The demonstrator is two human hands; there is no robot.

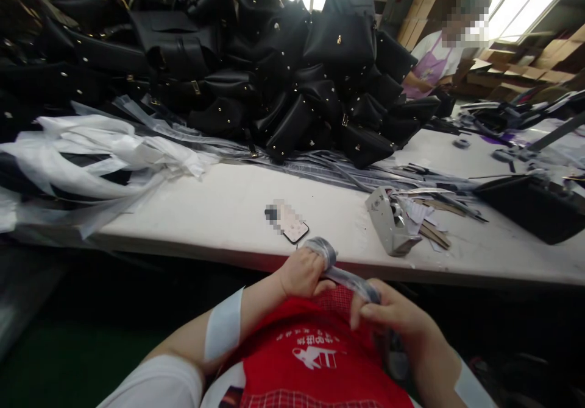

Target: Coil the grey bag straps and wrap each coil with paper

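Observation:
In front of the red apron [315,347], a dark strap in clear plastic film [348,279] stretches between my two hands. My left hand [304,272] is closed round one part of it, where a loop stands up above the fist near the table edge. On the other side, my right hand [395,310] pinches the strap between thumb and fingers, and its lower end hangs down below that hand, partly in shadow. Just beyond my left hand a phone in a pale case [297,228] lies on the white table [219,204].
Black handbags [340,45] are piled along the back of the table, with film-wrapped straps [315,167] before them. White wrapping [105,143] lies at left. A tape dispenser [390,222] and a black bag piece [534,204] are at right. A person [434,61] stands beyond.

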